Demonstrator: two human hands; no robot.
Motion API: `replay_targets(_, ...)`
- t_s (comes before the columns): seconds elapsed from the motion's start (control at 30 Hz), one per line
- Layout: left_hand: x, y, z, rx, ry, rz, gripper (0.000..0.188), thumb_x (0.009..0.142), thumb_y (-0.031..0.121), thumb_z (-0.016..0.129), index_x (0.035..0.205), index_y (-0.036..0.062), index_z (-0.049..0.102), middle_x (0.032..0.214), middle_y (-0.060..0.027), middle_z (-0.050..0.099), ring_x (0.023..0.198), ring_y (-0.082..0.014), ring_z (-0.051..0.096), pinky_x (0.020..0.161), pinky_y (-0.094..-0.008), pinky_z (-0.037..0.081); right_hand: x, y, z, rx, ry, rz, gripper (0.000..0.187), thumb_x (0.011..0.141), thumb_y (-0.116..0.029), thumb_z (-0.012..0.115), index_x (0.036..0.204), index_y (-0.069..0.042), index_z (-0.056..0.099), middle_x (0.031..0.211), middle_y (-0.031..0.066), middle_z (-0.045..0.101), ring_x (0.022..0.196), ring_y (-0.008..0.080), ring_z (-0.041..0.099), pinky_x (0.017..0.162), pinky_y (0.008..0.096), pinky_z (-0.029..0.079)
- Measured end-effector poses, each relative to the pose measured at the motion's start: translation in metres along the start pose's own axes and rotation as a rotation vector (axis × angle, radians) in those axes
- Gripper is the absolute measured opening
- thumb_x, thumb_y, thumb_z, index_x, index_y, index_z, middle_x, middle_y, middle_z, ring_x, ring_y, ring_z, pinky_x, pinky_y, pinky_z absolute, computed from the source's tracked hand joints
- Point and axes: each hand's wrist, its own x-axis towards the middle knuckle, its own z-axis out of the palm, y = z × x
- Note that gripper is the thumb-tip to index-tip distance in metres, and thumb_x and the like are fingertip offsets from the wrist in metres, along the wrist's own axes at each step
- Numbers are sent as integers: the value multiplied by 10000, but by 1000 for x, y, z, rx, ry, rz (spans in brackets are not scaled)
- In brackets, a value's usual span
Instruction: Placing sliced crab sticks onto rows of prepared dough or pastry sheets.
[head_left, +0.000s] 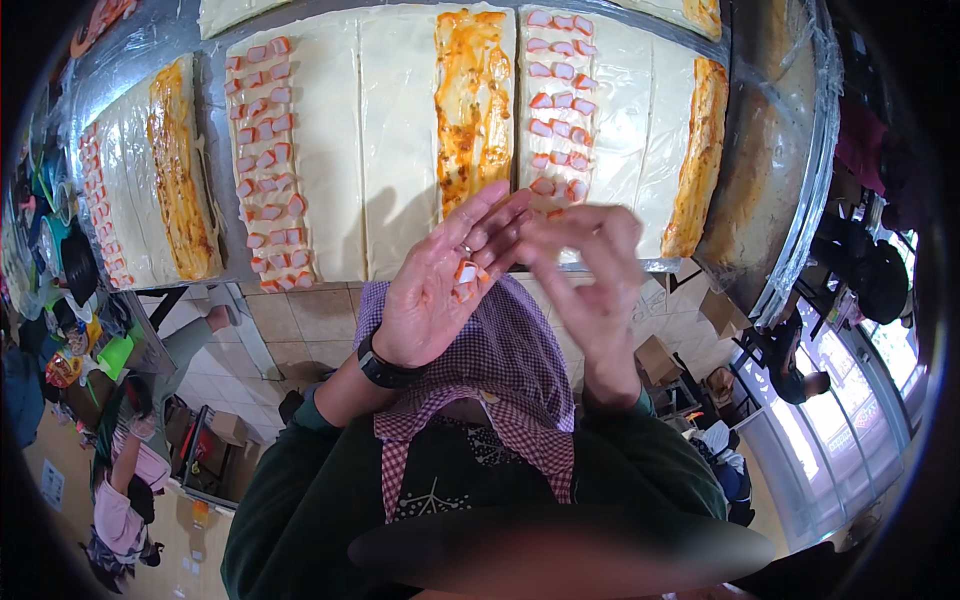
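Red-and-white food pieces rest on the left hand, spread palm-up and cupped, apparently against spilling; right hand beside it, fingers bent, blurred, contents undeterminable; dough sheets just beyond both.

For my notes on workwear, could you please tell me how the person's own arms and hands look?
Dark green sleeves stop short of both wrists. The left hand is ungloved, with a ring on one finger and a black band at the wrist. The right hand, blurred, is also ungloved; no ring or band can be made out there.
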Motion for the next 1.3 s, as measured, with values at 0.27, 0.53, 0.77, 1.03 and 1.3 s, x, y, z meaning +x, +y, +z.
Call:
replay_targets(0.27,8,-16,9,-12,-58,-6,670,994,490,147,1499,49,165,1530,-202,220,1411,-313,242,1156,-436,171,-30,-7,3,-18,-120,-47,361,671,-154,781,1023,-124,706,922,3,575,798,180,543,766,357,343)
replay_targets(0.53,10,-24,18,60,-2,-28,693,993,495,176,1490,13,166,1526,-198,231,1415,-300,234,1154,-422,171,-38,-3,0,12,-108,17,289,668,-139,780,943,-124,692,902,13,547,837,200,544,781,360,346)
replay_targets(0.77,7,-30,11,86,-59,-51,649,1001,454,265,1478,16,212,1506,-174,287,1390,-247,291,1146,-383,203,-47,1,-5,217,-119,216,238,641,-120,803,839,-120,670,932,32,550,932,226,541,817,348,363)
replay_targets(1.03,-1,0,-6,98,73,26,681,988,474,253,1484,14,181,1522,-222,229,1425,-310,222,1169,-412,139,-35,31,-13,-24,20,337,228,648,-127,804,841,-121,682,912,29,578,947,209,545,852,345,353)
replay_targets(1.3,-2,7,-7,77,62,103,703,984,492,246,1495,20,143,1540,-228,171,1439,-323,175,1171,-413,125,-27,30,1,-225,-72,93,231,684,-134,776,900,-161,700,889,9,543,890,201,534,836,360,343)
